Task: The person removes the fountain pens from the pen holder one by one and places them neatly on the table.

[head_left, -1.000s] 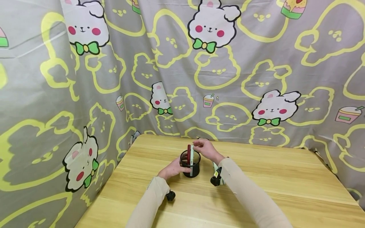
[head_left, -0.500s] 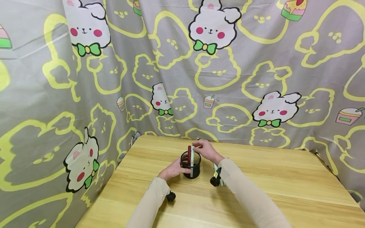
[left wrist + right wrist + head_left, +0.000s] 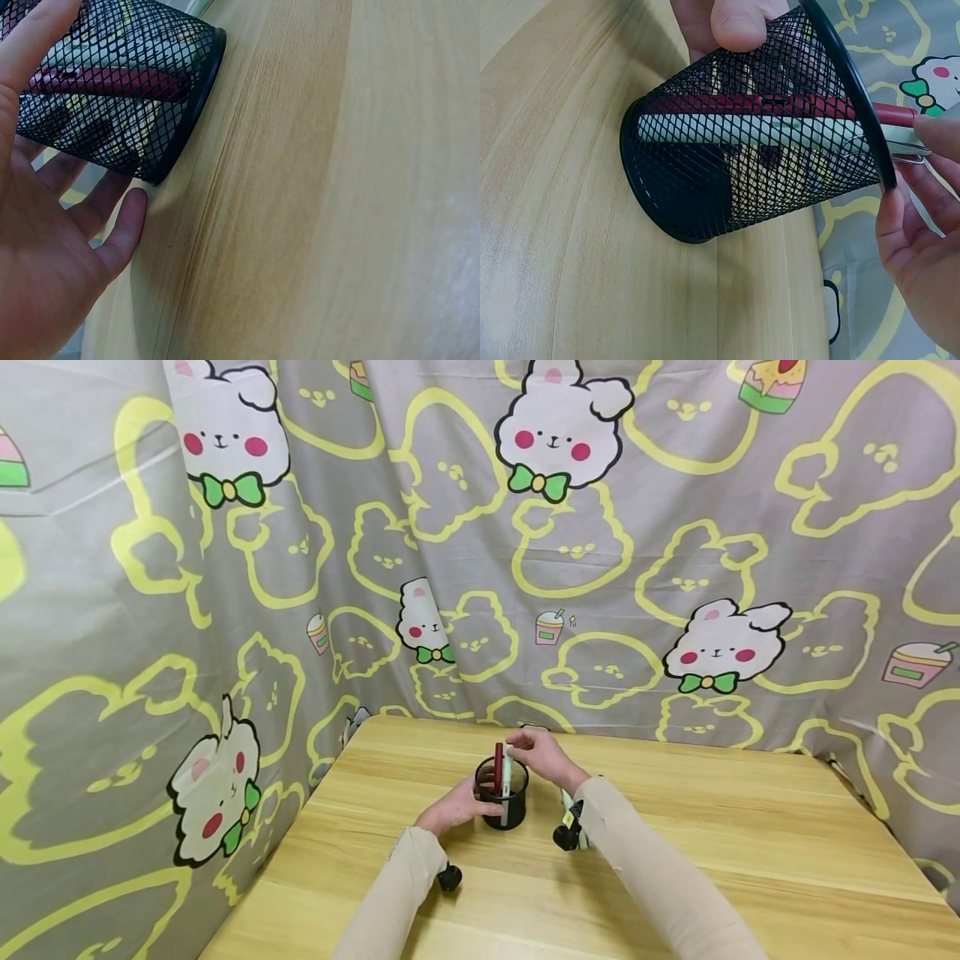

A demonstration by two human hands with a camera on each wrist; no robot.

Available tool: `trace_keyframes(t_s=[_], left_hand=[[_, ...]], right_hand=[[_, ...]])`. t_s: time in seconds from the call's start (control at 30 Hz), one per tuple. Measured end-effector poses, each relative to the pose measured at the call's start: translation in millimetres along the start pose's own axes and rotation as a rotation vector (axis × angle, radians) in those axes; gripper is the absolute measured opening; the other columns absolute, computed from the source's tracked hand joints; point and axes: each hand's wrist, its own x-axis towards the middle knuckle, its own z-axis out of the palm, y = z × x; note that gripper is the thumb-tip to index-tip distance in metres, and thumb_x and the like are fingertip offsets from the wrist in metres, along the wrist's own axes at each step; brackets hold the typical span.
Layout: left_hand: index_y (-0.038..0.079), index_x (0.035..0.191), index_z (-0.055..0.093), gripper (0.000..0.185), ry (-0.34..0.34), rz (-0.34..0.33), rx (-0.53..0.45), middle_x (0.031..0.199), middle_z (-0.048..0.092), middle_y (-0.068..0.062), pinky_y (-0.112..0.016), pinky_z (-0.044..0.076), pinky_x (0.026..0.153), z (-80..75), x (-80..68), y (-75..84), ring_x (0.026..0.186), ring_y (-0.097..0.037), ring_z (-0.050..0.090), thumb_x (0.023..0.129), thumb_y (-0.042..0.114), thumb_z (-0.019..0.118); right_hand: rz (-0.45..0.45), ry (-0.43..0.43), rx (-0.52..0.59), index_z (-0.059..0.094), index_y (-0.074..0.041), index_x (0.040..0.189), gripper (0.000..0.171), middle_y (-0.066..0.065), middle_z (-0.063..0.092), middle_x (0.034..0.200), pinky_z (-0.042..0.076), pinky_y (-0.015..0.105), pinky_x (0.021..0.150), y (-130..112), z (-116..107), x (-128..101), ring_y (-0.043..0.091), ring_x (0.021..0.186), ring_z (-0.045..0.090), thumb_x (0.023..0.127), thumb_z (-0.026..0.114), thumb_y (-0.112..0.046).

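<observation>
A black mesh pen holder [image 3: 514,812] stands on the wooden table with a red pen [image 3: 498,767] and a pale green pen [image 3: 506,777] upright inside. My left hand [image 3: 453,805] holds the holder from the left; its thumb lies on the mesh in the right wrist view, and its fingers reach round behind in the left wrist view. Over the rim, my right hand [image 3: 547,757] pinches the clip end of the pale green pen [image 3: 750,129]. Both pens reach down near the holder's base, seen through the mesh [image 3: 135,52].
Partly hidden under my right wrist, pale green items [image 3: 586,841] lie on the table [image 3: 675,860], their kind unclear. A small black camera [image 3: 566,836] hangs from that wrist, another [image 3: 449,877] from the left. A printed grey curtain [image 3: 465,552] hangs behind and to the left.
Almost nothing moves. The whole head view shifts slightly, while both hands, the holder and the pens keep their places.
</observation>
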Motion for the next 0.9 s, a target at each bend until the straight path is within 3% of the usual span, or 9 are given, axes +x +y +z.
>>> trace_keyframes(t_s=[0.27, 0.43, 0.63, 0.9], left_hand=[[0.005, 0.144, 0.032, 0.072, -0.011, -0.003, -0.013, 0.135, 0.046, -0.012, -0.042, 0.037, 0.099, -0.3, 0.7, -3.1, 0.119, -0.026, 0.048, 0.083, 0.006, 0.071], [-0.001, 0.143, 0.032, 0.070, -0.036, 0.004, -0.026, 0.133, 0.047, -0.015, -0.041, 0.039, 0.098, -0.2, -4.6, 10.4, 0.118, -0.029, 0.048, 0.084, 0.002, 0.070], [0.002, 0.145, 0.030, 0.074, -0.023, 0.009, -0.008, 0.134, 0.047, -0.010, -0.040, 0.038, 0.099, 0.7, 0.8, -3.1, 0.119, -0.025, 0.048, 0.084, 0.010, 0.072], [0.006, 0.145, 0.032, 0.073, -0.016, -0.006, 0.010, 0.133, 0.048, -0.009, -0.040, 0.038, 0.099, 1.0, -0.4, 0.0, 0.118, -0.024, 0.048, 0.085, 0.012, 0.072]], right_hand=[[0.014, -0.008, 0.040, 0.064, 0.001, 0.104, 0.019, 0.007, 0.065, 0.092, 0.051, 0.033, 0.074, -0.2, -2.2, -3.1, 0.019, 0.087, 0.060, 0.088, 0.067, -0.009], [0.007, -0.018, 0.025, 0.064, 0.003, 0.109, 0.025, 0.009, 0.066, 0.096, 0.050, 0.033, 0.076, 0.2, -2.9, -6.1, 0.022, 0.091, 0.061, 0.088, 0.068, -0.008], [0.028, -0.046, -0.022, 0.067, -0.004, 0.113, 0.027, 0.005, 0.066, 0.099, 0.051, 0.033, 0.077, -0.9, -8.4, -9.7, 0.020, 0.093, 0.061, 0.088, 0.068, -0.014], [-0.040, -0.089, -0.057, 0.067, 0.000, 0.112, 0.029, 0.004, 0.065, 0.091, 0.050, 0.032, 0.072, -2.5, -12.8, -14.2, 0.018, 0.085, 0.061, 0.087, 0.069, -0.015]])
